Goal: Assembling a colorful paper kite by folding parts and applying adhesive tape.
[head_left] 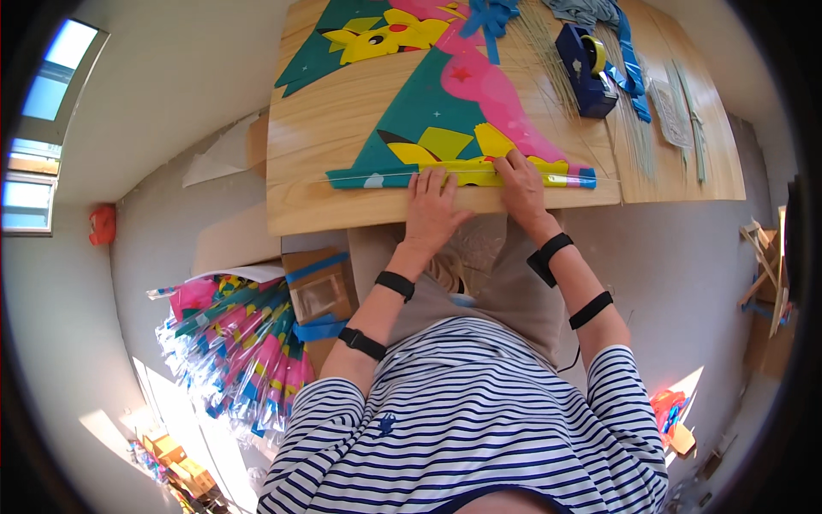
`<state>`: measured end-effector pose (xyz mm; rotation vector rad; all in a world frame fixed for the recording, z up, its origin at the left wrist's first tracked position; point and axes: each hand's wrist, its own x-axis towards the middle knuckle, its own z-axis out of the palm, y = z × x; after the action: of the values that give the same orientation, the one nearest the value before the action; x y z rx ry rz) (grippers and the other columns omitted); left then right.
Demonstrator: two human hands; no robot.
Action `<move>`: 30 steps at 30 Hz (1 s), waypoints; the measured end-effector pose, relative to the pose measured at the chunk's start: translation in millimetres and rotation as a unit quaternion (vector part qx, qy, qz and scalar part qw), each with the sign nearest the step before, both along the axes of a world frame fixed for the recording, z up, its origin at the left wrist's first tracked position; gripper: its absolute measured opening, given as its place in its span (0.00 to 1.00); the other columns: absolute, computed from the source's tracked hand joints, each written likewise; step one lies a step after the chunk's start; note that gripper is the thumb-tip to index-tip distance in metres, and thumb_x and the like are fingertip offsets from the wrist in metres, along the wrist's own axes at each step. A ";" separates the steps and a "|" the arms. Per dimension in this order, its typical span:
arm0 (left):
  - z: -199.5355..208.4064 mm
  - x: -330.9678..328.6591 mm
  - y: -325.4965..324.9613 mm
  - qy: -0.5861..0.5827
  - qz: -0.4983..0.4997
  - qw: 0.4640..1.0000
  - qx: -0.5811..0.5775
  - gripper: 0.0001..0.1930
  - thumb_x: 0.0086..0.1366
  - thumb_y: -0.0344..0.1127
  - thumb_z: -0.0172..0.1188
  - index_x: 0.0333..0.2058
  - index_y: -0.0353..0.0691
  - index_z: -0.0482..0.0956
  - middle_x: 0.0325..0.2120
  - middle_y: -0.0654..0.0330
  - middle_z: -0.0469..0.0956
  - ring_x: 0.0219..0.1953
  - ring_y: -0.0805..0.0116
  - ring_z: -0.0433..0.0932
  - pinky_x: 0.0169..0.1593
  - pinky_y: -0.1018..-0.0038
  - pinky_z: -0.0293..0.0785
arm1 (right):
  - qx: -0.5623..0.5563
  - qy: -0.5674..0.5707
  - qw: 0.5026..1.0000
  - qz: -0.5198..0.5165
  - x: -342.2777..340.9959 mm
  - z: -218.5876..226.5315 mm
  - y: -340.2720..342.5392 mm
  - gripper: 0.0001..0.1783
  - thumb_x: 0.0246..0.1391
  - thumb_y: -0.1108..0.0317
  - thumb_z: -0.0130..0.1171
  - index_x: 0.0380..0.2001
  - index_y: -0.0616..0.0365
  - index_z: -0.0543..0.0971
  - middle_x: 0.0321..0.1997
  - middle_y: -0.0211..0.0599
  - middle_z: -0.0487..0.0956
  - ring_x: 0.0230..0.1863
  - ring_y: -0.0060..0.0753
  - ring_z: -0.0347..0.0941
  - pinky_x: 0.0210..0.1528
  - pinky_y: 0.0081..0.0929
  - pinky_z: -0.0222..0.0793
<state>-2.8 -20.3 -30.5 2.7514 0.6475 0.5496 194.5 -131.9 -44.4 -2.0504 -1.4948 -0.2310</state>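
Sheet (411, 111), green, pink and yellow, lies flat on the table (317, 137), its wide end along the near edge, narrowing toward the far edge. Your hands are apart, both on the fold (377, 178) at its near end: left hand (435, 210) has its thumb spread, fingertips on the fold; right hand (522, 193) has bent fingers on it, can't tell if they pinch. Thin rod (608, 181) runs along the fold, sticking out past its right end.

Around you: second sheet (312, 51) at the table's far left corner, blue strips (488, 26) just beside it, by the first sheet's narrow end. Loose sticks (548, 51) lie right of the sheet, with the tape dispenser (586, 73) standing by them and crowding that side. Blue ribbon (629, 60) is just past it, then a clear bag (670, 111) toward the right edge. Grey cloth (584, 10) at the far edge. Below the left end of the near edge: box (300, 317), with a wrapped bundle (248, 334) beside it. Your path along the near edge looks unblocked.
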 end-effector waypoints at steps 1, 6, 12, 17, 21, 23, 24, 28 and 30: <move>-0.2 -0.3 1.2 0.000 -0.004 1.000 -0.003 0.39 0.55 0.53 0.76 0.60 0.35 0.77 0.60 0.47 0.71 0.66 0.46 0.66 0.73 0.49 0.57 | 0.002 -0.003 1.000 0.001 -1.1 -1.0 1.8 0.15 0.48 0.79 0.58 0.41 0.55 0.79 0.39 0.40 0.74 0.45 0.49 0.75 0.43 0.43 0.71; 1.2 -2.5 4.4 0.009 -0.013 0.999 -0.032 0.41 0.54 0.52 0.76 0.62 0.37 0.75 0.60 0.50 0.72 0.67 0.48 0.65 0.73 0.48 0.55 | 0.020 0.000 1.000 0.000 -5.3 0.5 4.8 0.15 0.49 0.77 0.59 0.42 0.54 0.80 0.40 0.40 0.74 0.45 0.48 0.75 0.42 0.42 0.71; 5.7 -1.6 3.7 0.011 -0.028 1.000 -0.004 0.40 0.55 0.49 0.77 0.62 0.34 0.76 0.59 0.48 0.72 0.65 0.45 0.66 0.70 0.51 0.60 | 0.013 -0.041 0.999 -0.008 -5.6 -0.8 4.8 0.11 0.53 0.73 0.58 0.40 0.51 0.80 0.39 0.38 0.74 0.45 0.44 0.75 0.44 0.41 0.70; 7.5 -1.5 3.0 0.016 -0.025 1.000 -0.001 0.39 0.57 0.49 0.76 0.62 0.33 0.76 0.61 0.47 0.71 0.65 0.44 0.65 0.70 0.51 0.61 | -0.007 -0.085 0.996 -0.029 -8.0 3.3 5.1 0.08 0.55 0.69 0.58 0.39 0.50 0.80 0.39 0.36 0.75 0.45 0.42 0.74 0.44 0.39 0.68; 8.4 -1.6 2.3 0.015 -0.030 0.999 0.001 0.38 0.57 0.48 0.76 0.62 0.33 0.76 0.61 0.47 0.70 0.65 0.43 0.65 0.70 0.51 0.61 | -0.001 -0.079 0.996 -0.045 -11.1 3.2 5.4 0.07 0.55 0.69 0.58 0.39 0.49 0.80 0.39 0.36 0.75 0.46 0.41 0.74 0.45 0.39 0.67; 7.5 -1.7 2.2 0.013 -0.031 0.999 0.000 0.38 0.57 0.48 0.76 0.62 0.34 0.76 0.61 0.47 0.70 0.65 0.43 0.65 0.70 0.50 0.60 | 0.004 -0.066 0.997 -0.047 -10.9 1.2 6.0 0.07 0.55 0.69 0.58 0.38 0.49 0.80 0.39 0.36 0.74 0.46 0.41 0.74 0.45 0.39 0.67; 5.8 -1.7 2.4 0.011 -0.030 0.999 -0.001 0.39 0.56 0.49 0.76 0.62 0.34 0.76 0.61 0.47 0.69 0.65 0.43 0.64 0.71 0.49 0.59 | 0.007 -0.064 0.997 -0.044 -10.8 0.9 6.3 0.07 0.55 0.69 0.58 0.39 0.49 0.80 0.39 0.36 0.74 0.46 0.41 0.74 0.45 0.39 0.67; 5.0 -1.2 2.3 0.019 -0.022 1.000 -0.004 0.39 0.56 0.49 0.76 0.62 0.35 0.75 0.61 0.48 0.69 0.66 0.43 0.64 0.72 0.48 0.57 | 0.015 -0.048 0.998 -0.038 -10.5 2.8 5.7 0.09 0.54 0.71 0.58 0.39 0.50 0.80 0.39 0.37 0.75 0.46 0.42 0.74 0.45 0.39 0.68; 4.9 -0.5 3.9 0.030 -0.024 0.999 -0.001 0.39 0.56 0.49 0.76 0.63 0.35 0.75 0.61 0.48 0.69 0.65 0.43 0.64 0.72 0.48 0.57 | 0.012 -0.029 0.999 -0.034 -8.3 3.0 5.3 0.09 0.53 0.73 0.58 0.39 0.51 0.80 0.39 0.37 0.75 0.47 0.43 0.74 0.46 0.40 0.68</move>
<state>-3.3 -16.4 -25.6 2.7827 0.5933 0.4567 186.2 -126.6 -41.4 -2.0928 -1.4513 -0.3372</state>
